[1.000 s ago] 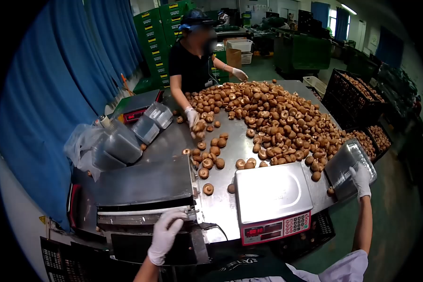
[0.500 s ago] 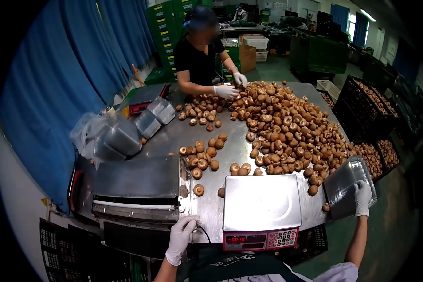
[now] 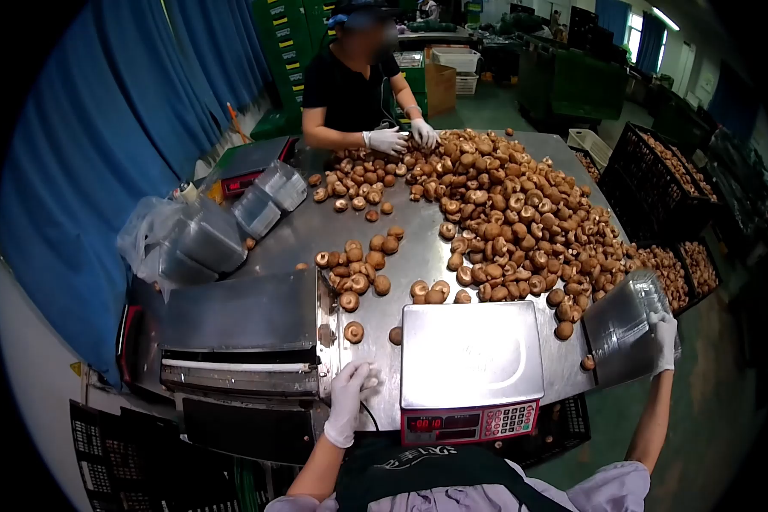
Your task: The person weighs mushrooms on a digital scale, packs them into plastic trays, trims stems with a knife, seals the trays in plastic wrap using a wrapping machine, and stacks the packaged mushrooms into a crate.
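Observation:
My left hand [image 3: 348, 401], in a white glove, is raised over the table's near edge, between the wrapping machine [image 3: 239, 320] and the scale [image 3: 471, 354]; its fingers are curled, and whether anything is between them is too small to tell. On the right, my gloved right hand [image 3: 663, 341] grips the outer edge of a stack of clear plastic trays [image 3: 627, 328]. The scale's pan is bare and its display is lit red. Behind it lies a large heap of brown mushrooms [image 3: 520, 213], with a smaller group [image 3: 358, 269] left of the heap.
Across the table [image 3: 294, 235], a person [image 3: 354, 94] in white gloves touches the heap. More clear trays [image 3: 200, 239] and a second scale [image 3: 252, 162] stand at the left. Black crates [image 3: 657, 179] of mushrooms stand at the right, a blue curtain [image 3: 85, 171] at the left.
My left hand has moved right, away from the wrapping machine. My right hand remains on the tray stack. The other person's hands have moved together at the heap. The view has shifted.

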The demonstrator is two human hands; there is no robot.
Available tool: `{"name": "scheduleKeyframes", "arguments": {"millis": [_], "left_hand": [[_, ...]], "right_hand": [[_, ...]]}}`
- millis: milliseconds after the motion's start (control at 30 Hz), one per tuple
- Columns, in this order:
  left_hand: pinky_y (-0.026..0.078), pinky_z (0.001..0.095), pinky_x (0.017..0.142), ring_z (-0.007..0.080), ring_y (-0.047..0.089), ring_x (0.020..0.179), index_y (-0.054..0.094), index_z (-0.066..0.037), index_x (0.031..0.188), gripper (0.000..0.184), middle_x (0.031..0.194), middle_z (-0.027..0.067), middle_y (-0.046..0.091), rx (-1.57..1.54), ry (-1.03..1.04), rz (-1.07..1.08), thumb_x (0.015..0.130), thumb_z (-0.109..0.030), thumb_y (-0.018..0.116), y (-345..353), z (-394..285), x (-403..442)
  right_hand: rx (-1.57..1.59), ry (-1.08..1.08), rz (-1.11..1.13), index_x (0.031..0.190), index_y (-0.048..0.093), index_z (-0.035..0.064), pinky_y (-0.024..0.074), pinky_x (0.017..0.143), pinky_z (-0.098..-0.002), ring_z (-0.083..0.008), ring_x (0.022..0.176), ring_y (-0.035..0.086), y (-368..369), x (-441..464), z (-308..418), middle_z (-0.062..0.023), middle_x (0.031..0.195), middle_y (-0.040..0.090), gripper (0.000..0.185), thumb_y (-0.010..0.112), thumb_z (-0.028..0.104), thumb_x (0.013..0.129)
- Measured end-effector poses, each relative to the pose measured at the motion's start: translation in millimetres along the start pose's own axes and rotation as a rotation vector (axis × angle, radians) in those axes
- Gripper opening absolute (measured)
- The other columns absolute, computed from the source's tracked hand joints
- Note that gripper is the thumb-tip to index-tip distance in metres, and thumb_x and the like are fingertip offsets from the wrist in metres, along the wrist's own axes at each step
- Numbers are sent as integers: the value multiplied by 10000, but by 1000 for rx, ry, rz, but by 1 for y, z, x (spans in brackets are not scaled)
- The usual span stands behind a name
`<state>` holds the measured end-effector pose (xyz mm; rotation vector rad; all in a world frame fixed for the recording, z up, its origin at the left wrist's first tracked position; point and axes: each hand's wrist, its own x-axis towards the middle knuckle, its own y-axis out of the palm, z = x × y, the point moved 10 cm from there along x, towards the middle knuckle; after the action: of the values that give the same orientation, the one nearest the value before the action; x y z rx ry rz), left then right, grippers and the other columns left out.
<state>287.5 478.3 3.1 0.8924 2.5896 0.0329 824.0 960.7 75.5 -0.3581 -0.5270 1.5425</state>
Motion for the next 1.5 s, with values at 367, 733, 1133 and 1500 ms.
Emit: {"name": "scheduleKeyframes", "arguments": {"millis": [367, 733, 1133, 1500], "left_hand": [[415, 469, 933, 305, 454, 1124, 401, -64, 1264, 447, 1149, 111, 437, -516, -288, -389, 861, -194, 546, -47, 119, 53], [340, 509, 1029, 290, 326, 1315, 284, -93, 1387, 584, 1458, 107, 246, -862, -236, -290, 894, -319, 502, -18, 112, 120], [232, 626, 1042, 369, 239, 1354, 2, -245, 1473, 743, 1506, 69, 135, -1195, -68, -228, 919, -508, 421, 17, 81, 147], [287, 636, 1009, 393, 280, 1321, 21, -282, 1463, 815, 1482, 39, 156, -1264, -96, -318, 865, -587, 483, 20, 74, 150]], "right_hand": [[-313, -1146, 267, 875, 617, 79, 485, 590, -349, -243, 704, 592, 210, -256, 218, -70, 811, 629, 210, 674, 41, 676], [308, -81, 1033, 1146, 604, 8, 462, 871, -274, -177, 993, 597, 356, -168, 216, -86, 1102, 629, 409, 535, 344, 924], [116, -374, 742, 1295, 481, 28, 429, 920, -347, -298, 1081, 571, 707, -83, 262, -207, 1180, 586, 695, 531, 553, 843], [-159, -372, 1387, 1151, 616, 121, 466, 884, -303, -219, 985, 589, 748, -184, 299, -78, 1081, 635, 534, 769, 398, 721]]}}
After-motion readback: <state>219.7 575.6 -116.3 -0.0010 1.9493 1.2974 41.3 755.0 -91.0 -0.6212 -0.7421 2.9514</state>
